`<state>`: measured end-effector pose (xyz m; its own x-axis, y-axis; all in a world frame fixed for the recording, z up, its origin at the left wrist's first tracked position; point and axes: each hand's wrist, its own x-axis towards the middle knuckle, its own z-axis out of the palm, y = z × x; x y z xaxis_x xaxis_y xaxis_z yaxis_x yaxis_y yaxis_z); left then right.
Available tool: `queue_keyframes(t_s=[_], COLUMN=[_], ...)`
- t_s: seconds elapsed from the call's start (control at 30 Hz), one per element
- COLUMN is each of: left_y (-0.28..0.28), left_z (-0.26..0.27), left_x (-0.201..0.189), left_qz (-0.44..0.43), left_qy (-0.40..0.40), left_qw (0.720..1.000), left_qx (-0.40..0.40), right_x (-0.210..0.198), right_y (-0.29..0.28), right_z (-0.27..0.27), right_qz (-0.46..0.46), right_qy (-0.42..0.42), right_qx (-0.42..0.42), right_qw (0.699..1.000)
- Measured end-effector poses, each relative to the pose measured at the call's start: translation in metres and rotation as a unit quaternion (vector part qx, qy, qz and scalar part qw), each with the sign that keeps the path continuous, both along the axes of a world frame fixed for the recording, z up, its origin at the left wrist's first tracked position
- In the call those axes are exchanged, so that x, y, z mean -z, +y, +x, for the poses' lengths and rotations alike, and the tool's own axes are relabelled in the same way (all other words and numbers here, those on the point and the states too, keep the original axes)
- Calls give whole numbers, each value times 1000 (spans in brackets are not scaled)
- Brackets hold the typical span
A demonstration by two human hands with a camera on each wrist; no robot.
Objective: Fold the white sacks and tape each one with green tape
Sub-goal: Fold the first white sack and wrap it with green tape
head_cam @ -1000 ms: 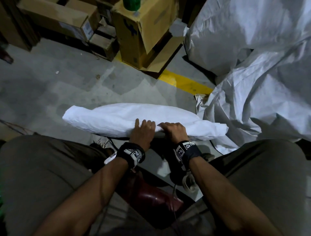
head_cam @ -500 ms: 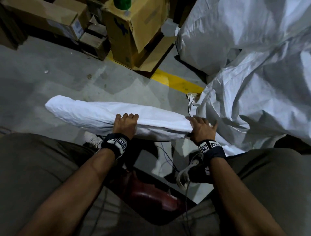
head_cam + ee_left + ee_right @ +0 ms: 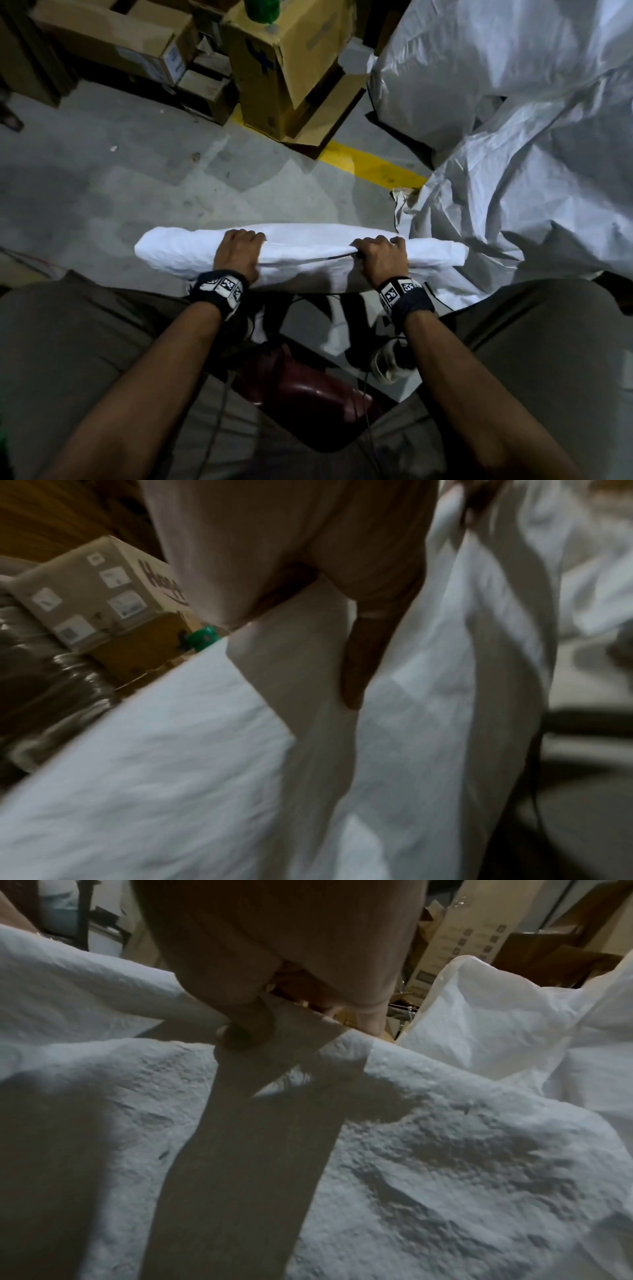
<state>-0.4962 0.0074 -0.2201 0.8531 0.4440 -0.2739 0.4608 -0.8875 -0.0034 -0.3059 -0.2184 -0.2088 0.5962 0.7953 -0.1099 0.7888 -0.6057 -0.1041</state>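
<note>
One rolled white sack (image 3: 301, 253) lies across the concrete floor (image 3: 102, 192) just ahead of the knees, long axis running left to right, one blunt end past the left hand (image 3: 238, 255), the other past the right hand (image 3: 380, 258). Both hands are on it, well apart, fingers curled over the far edge and gripping the roll; the right wrist view shows a thumb pinching a fold. One green tape roll (image 3: 261, 9) sits on a cardboard box (image 3: 291, 65) beyond the left hand. Loose white sacks (image 3: 513, 137) are heaped beyond the right hand; their number can't be told.
</note>
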Motion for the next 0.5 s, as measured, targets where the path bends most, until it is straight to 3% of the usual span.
queue_keyframes(t_s=[0.13, 0.3, 0.4, 0.5], left_y=[22, 34, 32, 49], left_z=[-19, -14, 0, -1], left_x=[0, -1, -8, -20], left_qz=[29, -45, -90, -44], left_qy=[58, 72, 74, 122], left_qw=[995, 987, 986, 986], left_qx=[-72, -136, -119, -103], right_x=[6, 13, 13, 12], right_y=[0, -10, -16, -19], right_z=[-1, 9, 15, 18], right_qz=[19, 11, 17, 42], right_qy=[-15, -40, -65, -82], right_qx=[0, 23, 66, 74], right_qw=[1000, 999, 996, 993])
